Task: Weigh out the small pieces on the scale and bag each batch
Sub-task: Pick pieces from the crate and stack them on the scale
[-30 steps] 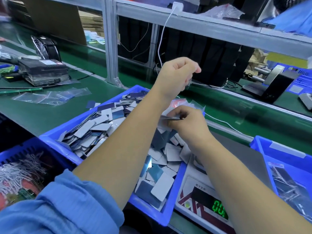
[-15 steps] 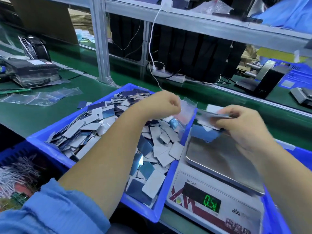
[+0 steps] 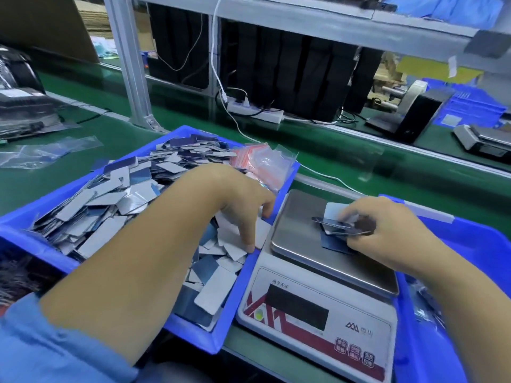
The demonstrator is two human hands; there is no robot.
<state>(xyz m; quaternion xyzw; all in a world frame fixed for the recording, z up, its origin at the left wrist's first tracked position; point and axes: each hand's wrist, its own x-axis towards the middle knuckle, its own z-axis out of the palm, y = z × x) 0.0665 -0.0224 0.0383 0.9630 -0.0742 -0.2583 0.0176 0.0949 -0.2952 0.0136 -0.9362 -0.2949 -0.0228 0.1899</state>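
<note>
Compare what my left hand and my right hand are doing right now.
The left hand reaches down into the blue bin, fingertips on loose pieces; the right hand is over the scale pan. The left grips nothing plainly; the right pinches a small stack of pieces. Both are bare.

Your left forearm (image 3: 143,261) covers the middle of the pile of small pieces (image 3: 110,194) in the blue bin (image 3: 16,225). Your right hand (image 3: 387,233) hides part of the stack of pieces (image 3: 336,229) on the scale pan (image 3: 298,217); their count can't be told. The scale's display (image 3: 297,306) reads dark, no digits legible. The right bin (image 3: 470,244) runs off the frame's edge.
</note>
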